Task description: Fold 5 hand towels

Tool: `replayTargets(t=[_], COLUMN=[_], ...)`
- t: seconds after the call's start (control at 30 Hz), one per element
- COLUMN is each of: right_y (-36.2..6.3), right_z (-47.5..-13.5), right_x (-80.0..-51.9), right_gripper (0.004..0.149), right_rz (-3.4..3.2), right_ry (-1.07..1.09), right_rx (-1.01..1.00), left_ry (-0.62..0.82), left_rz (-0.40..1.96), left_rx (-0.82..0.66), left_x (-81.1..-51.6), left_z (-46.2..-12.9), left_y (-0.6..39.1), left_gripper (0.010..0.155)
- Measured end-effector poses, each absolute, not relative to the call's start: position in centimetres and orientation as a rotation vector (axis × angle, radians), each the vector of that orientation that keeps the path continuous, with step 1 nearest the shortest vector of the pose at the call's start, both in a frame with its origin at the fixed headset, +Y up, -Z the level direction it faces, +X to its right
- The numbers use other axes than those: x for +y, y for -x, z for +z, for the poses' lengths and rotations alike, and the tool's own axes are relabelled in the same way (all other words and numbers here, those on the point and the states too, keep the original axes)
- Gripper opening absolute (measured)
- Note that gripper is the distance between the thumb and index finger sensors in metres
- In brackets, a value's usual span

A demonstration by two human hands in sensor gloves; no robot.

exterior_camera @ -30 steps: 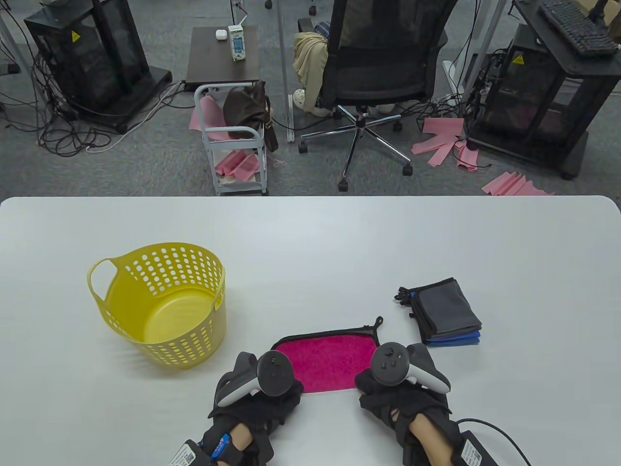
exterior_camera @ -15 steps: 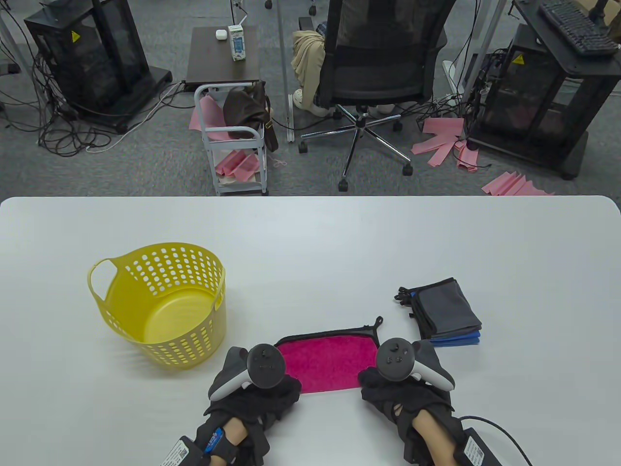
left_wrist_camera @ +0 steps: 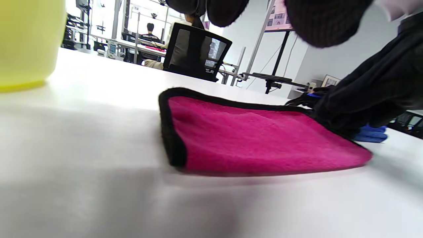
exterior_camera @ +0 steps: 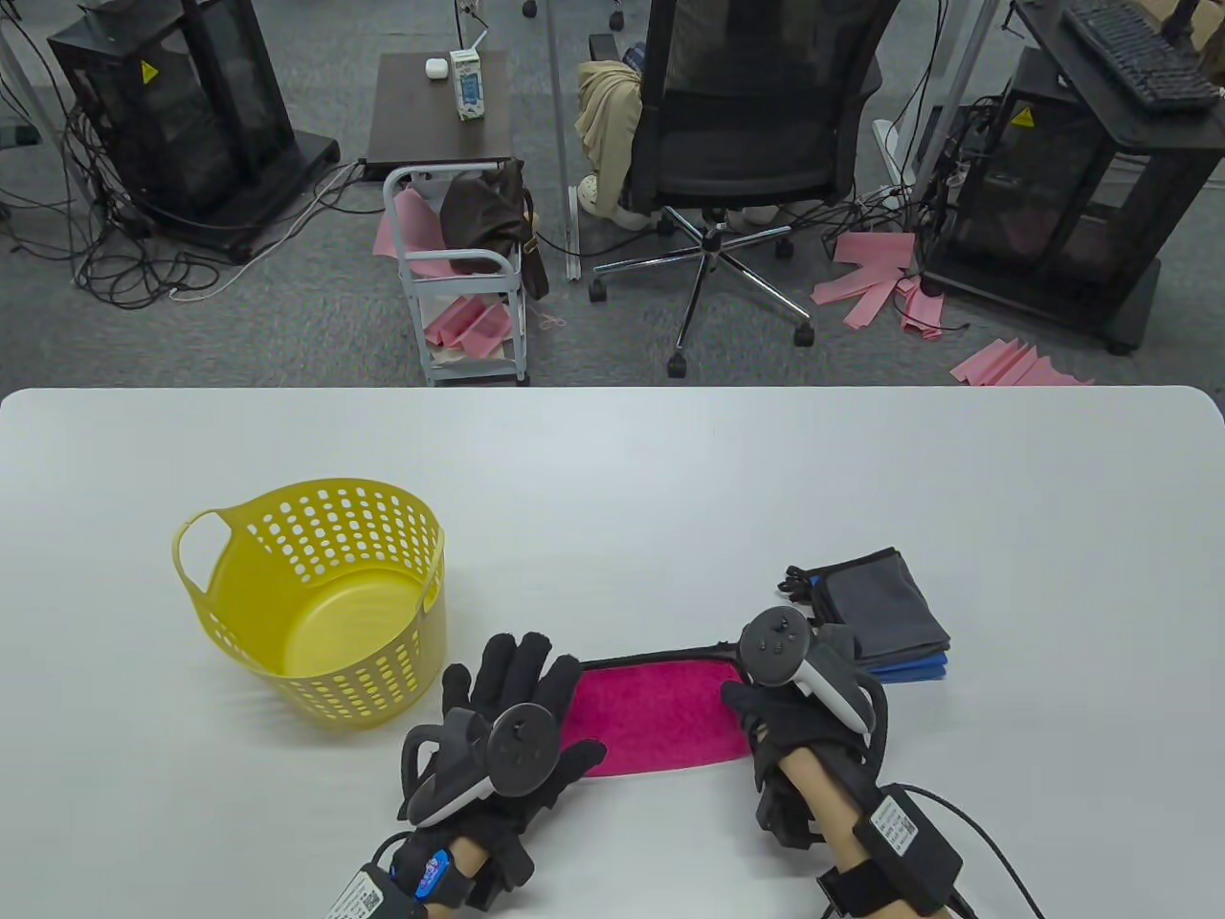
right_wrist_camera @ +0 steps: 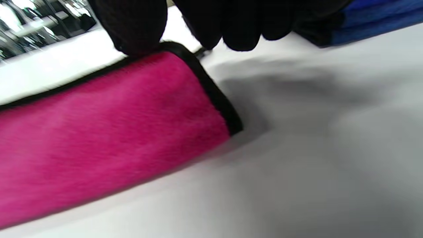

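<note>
A pink hand towel with black edging lies folded flat near the table's front edge. It also shows in the left wrist view and the right wrist view. My left hand is spread open with straight fingers at the towel's left edge. In the left wrist view its fingers hang above the towel. My right hand is at the towel's far right corner. Its thumb presses on the edging and the other fingers curl down just past the corner. A stack of folded grey and blue towels lies to the right.
A yellow perforated basket stands on the table left of the towel, and shows in the left wrist view. The folded stack's blue edge is close behind my right hand. An office chair and a small cart stand beyond the table's far edge.
Both hands have left the towel's near corners. The left hand has opened and spread at the left edge. The right hand has moved forward to the far right corner.
</note>
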State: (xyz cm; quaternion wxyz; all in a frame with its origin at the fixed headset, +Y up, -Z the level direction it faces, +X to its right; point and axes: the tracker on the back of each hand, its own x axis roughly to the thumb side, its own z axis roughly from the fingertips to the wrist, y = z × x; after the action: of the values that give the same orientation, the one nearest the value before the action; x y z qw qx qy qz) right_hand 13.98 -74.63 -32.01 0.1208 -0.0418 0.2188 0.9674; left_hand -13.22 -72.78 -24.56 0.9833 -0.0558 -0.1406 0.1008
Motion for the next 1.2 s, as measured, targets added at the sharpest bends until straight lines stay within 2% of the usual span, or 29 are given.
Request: replayTargets(t=[0.13, 0.33, 0.43, 0.6, 0.67, 0.8, 0.9, 0.97, 1.07, 1.2], right_y=[-13.3, -12.6, -12.2, -11.7, -11.6, -11.4, -11.1, -10.9, -10.4, -8.9], right_z=[-32.7, -33.1, -33.0, -32.6, -32.3, -31.2, -30.5, -30.3, -30.6, -30.7], right_x=[-75.9, -76.8, -77.0, -76.9, -76.1, -72.2, -69.7, -67.9, -66.3, -65.4], right_gripper=[0.06, 0.048, 0.04, 0.04, 0.039, 0.038, 0.04, 0.046, 0.051, 0.05], right_rz=[2.867, 2.938, 2.925, 2.983, 2.978, 2.827, 2.84, 2.902, 3.059, 3.125], right_ry=[0.24, 0.375, 0.367, 0.298, 0.246, 0.165, 0.125, 0.106, 0.114, 0.064], right_rx=[0.733, 0.615, 0.579, 0.561, 0.593, 0.512, 0.372, 0.209, 0.056, 0.013], left_ry=[0.135, 0.121, 0.128, 0.143, 0.142, 0.131, 0.125, 0.125, 0.122, 0.117], left_rz=[0.207, 0.215, 0.223, 0.216, 0.221, 0.244, 0.264, 0.264, 0.255, 0.263], left_rx=[-0.274, -0.274, -0.274, -0.263, -0.259, -0.259, -0.253, -0.252, -0.253, -0.259], left_x=[-73.0, -72.6, -72.6, -72.6, -72.5, -72.1, -71.9, -71.8, -71.8, -71.7], left_z=[-24.9, -24.8, -24.9, -24.8, -24.7, -24.6, -24.5, -24.5, -24.4, -24.3], left_y=[13.6, 13.7, 13.8, 13.9, 14.0, 14.2, 14.5, 14.6, 14.5, 14.4], left_gripper=[0.087, 0.086, 0.086, 0.086, 0.086, 0.086, 0.085, 0.085, 0.085, 0.085])
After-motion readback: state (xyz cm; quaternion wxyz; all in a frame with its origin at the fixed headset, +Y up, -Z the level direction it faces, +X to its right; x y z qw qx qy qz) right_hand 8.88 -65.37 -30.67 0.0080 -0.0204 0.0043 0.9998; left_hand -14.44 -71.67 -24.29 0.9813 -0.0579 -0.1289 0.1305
